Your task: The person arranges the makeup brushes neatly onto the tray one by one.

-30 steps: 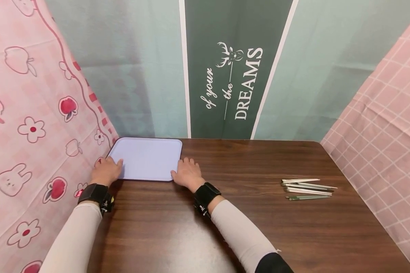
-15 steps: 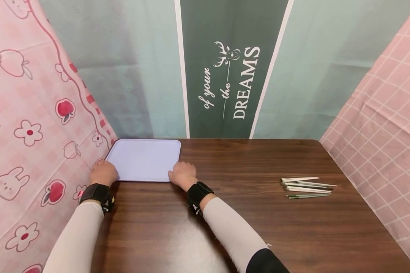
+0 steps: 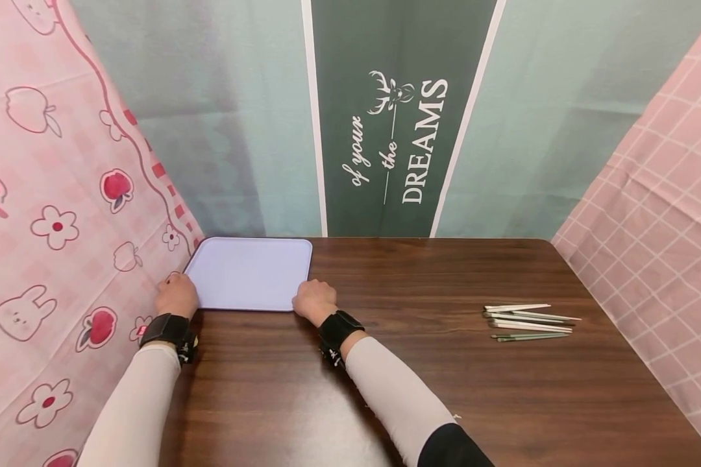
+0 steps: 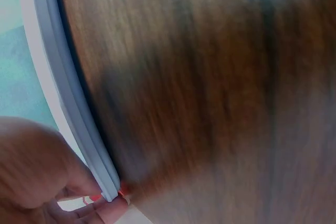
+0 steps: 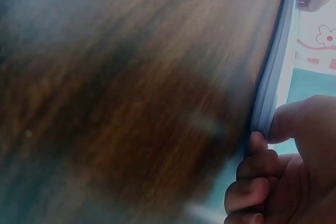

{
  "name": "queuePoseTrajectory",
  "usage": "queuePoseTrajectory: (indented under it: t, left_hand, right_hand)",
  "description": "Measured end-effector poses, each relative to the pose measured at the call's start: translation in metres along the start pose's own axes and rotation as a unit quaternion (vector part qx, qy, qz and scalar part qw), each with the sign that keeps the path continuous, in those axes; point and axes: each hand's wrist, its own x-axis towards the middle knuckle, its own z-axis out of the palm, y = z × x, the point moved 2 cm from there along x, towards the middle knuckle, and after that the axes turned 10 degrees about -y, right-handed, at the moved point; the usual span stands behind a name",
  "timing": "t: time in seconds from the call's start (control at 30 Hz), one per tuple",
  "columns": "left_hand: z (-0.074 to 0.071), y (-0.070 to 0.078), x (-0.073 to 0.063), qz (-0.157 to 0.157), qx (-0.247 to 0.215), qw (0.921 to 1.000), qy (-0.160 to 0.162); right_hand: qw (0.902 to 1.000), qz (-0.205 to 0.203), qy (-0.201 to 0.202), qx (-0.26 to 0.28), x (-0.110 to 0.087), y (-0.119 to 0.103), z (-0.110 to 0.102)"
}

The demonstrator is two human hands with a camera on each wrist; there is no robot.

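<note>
At the far left of the brown wood-grain table, left hand and right hand pinch the near corners of a pale lilac, rectangular, plastic-looking tray; gripping seems the current step, any move calling for level hands

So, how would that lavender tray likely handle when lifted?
Probably stiff: the tray looks straight along its near side between the left hand and right hand. Likely light for its size, as its rim looks thin. Unlikely to roll, being flat and rectangular.
</note>
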Motion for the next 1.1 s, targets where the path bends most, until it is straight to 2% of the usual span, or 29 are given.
queuePoseTrajectory:
  t: [0.4, 0.73, 0.97, 1.1]
  left_hand:
    - [0.002, -0.001, -0.001, -0.029, -0.007, 0.9994, -0.019]
    - [-0.002, 0.005, -0.012, 0.005, -0.002, 1.0000, 0.005]
    - [-0.002, 0.011, -0.020, 0.007, 0.014, 0.9996, -0.025]
    - [0.001, 0.014, -0.024, 0.016, 0.017, 0.9993, -0.027]
  right_hand:
    - [0.9999, 0.007, -0.010, 0.000, -0.004, 0.006, 0.000]
    - [0.9999, 0.005, -0.012, -0.007, -0.008, 0.014, -0.002]
    - [0.9998, 0.011, -0.011, -0.014, -0.013, 0.023, -0.003]
    - [0.9997, 0.013, -0.012, -0.018, -0.016, 0.028, -0.003]
